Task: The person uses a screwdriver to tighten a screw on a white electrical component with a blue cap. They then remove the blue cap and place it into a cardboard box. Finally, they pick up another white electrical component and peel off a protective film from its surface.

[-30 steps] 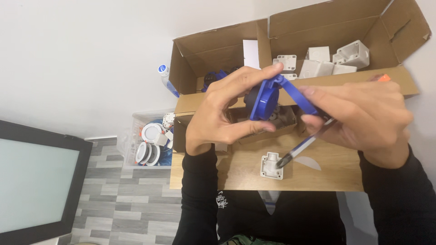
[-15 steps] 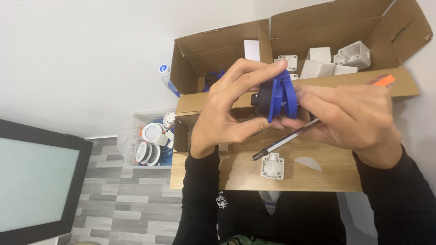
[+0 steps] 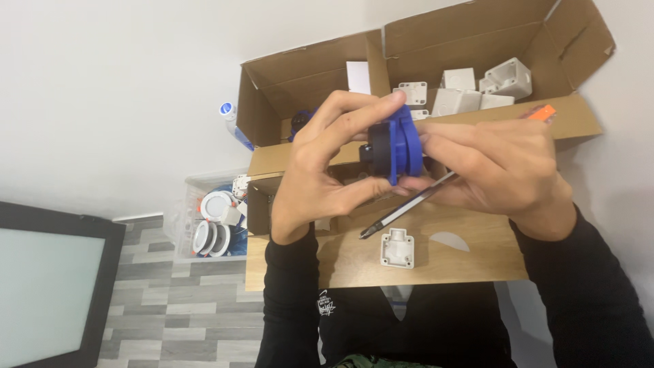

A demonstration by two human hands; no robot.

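You hold a blue plastic part (image 3: 398, 146) with a black round piece on its left face, raised over a wooden table (image 3: 463, 262). Your left hand (image 3: 320, 167) pinches it, fingers on top and thumb beneath. Your right hand (image 3: 497, 167) grips its right side and also clamps a screwdriver (image 3: 409, 208), orange handle end up by the box, tip pointing down-left. Below the tip a small white fitting (image 3: 397, 248) lies on the table. Behind stand two open cardboard boxes (image 3: 436, 48); the right one holds white fittings (image 3: 477, 88). A clear bin (image 3: 187, 204) of round lamps sits on the floor to the left.
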